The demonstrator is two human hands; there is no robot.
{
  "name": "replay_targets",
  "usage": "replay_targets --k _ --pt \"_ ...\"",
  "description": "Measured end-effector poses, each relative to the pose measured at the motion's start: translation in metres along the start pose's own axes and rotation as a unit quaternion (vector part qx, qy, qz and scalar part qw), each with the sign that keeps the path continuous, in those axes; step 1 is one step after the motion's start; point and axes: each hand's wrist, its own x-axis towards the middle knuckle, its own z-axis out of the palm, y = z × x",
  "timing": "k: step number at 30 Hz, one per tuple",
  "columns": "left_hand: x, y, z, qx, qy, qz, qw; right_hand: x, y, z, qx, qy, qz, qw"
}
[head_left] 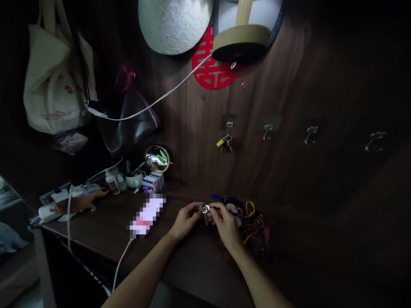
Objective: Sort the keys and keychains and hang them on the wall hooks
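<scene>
Above the dark wooden tabletop, my left hand (186, 220) and my right hand (224, 224) meet around a small bunch of silvery keys (206, 209). The fingers of both hands are pinched on it, and one thin piece points down between them. Dim light hides how the keys are joined. Just behind and to the right of my right hand lies a tangled heap of small items (252, 226) with yellow and red cords. Another bunch of keys (226, 144) with a yellow tag hangs from a wall hook (229, 125).
Bare hooks (311, 134) line the wall to the right. A blurred-out phone (147, 216) with a white cable lies left of my hands. Behind it stand small boxes (153, 183), a round mirror (157, 159) and bottles (112, 182). Bags (58, 81) hang at left.
</scene>
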Motion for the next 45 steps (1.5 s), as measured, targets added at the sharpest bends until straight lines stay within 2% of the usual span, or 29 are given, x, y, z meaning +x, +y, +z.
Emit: replay_targets --k 5,12,18,22,26,33,39,45 --pt "0.003 -0.002 -0.001 -0.04 0.003 -0.026 0.999 0.005 0.002 0.002 0.069 0.012 0.058 0.996" --pt "0.006 -0.003 -0.005 -0.165 -0.012 -0.083 0.983 0.008 0.003 0.0 0.104 0.031 0.09 0.99" --pt "0.008 -0.007 -0.008 -0.222 -0.019 -0.099 0.97 0.005 0.001 0.0 0.097 0.047 0.061 0.992" --pt "0.009 -0.007 -0.008 -0.251 -0.022 -0.106 0.962 0.001 -0.005 0.003 0.037 0.004 0.019 0.999" --pt "0.008 -0.008 -0.008 -0.257 -0.03 -0.104 0.96 -0.001 -0.008 0.007 -0.03 -0.024 -0.01 0.999" --pt "0.007 -0.008 -0.007 -0.194 -0.033 -0.1 0.975 0.001 0.002 0.005 -0.097 0.023 -0.039 0.994" --pt "0.007 -0.011 -0.007 -0.213 -0.018 -0.117 0.97 0.001 -0.001 0.0 -0.027 0.019 0.004 0.999" --pt "0.009 -0.013 -0.006 -0.216 -0.005 -0.112 0.97 0.004 -0.007 -0.002 0.051 0.054 0.036 0.997"
